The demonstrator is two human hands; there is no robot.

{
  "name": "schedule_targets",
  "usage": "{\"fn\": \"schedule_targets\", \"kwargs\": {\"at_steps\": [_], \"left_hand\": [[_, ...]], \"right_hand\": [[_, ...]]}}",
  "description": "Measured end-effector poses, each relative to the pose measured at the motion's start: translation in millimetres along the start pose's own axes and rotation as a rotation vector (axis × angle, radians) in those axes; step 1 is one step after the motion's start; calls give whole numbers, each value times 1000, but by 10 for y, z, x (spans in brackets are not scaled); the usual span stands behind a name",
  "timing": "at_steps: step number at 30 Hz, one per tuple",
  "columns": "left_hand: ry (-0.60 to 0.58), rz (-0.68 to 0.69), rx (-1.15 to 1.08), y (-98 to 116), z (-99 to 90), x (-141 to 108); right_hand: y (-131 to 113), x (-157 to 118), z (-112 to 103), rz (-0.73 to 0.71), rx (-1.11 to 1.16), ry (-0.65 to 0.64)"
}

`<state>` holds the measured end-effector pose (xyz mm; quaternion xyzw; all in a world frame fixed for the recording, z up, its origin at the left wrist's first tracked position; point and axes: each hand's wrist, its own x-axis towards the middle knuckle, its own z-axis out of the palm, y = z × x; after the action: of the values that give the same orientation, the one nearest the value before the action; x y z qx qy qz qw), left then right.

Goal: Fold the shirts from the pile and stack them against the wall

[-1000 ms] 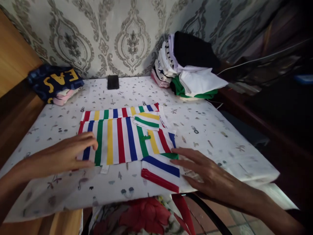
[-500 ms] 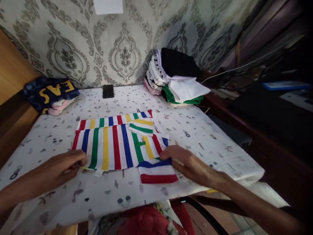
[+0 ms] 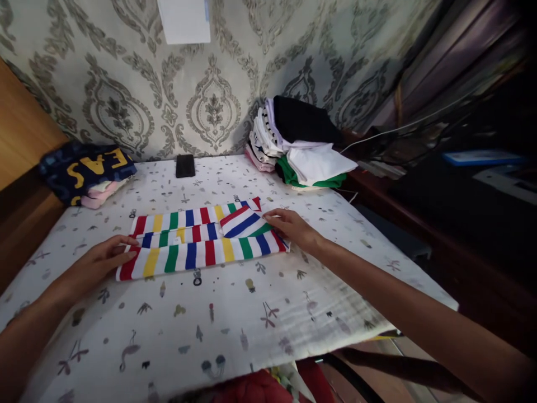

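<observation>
Head camera, then: where does the striped garment (image 3: 210, 253) lie?

– Flat on the desk (image 3: 176, 319), between the left hand (image 3: 98, 258) and the right hand (image 3: 296, 229).

– What are those hands doing?

– The left has its fingers partly open at the near left end; the right's fingertips touch a sleeve-like flap (image 3: 241, 223). Whether either pinches cloth, one cannot tell.

– How much is folded?

– Both long sides look turned inward, the flap laid across. A middle strip shows between them, and the band seems full length, not doubled end to end.

– And the count?

– One striped garment, two hands, one black flat object (image 3: 185, 165), one left pile (image 3: 94, 170), one right pile (image 3: 308, 120); its layers overlap too much to number
</observation>
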<state>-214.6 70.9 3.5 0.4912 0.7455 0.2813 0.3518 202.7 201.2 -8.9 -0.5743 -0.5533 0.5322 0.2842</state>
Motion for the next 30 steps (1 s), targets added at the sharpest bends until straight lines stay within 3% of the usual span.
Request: {"fn": "schedule_targets", "kwargs": {"at_steps": [3,12,17,21,26,28,30], "left_hand": [[-40,-21,10,-18,33,-8],[92,72,97,14,131,-12],[160,157,260,-62,169,-19],[167,225,383,-88,185,-53],[207,249,683,229,225,-116],[221,341,753,447,318,-89],[149,466,699,667,483,8]], "right_hand": [[31,-73,-18,-80,-52,-14],[256,-263,-38,-379,-325,95],[235,-292,-17,-410,-415,122],[99,-224,-6,-389,-557,72],[-65,-21,96,-342,-712,39],[-49,40,147,-363,-741,78],[11,71,183,-415,-748,127]]}}
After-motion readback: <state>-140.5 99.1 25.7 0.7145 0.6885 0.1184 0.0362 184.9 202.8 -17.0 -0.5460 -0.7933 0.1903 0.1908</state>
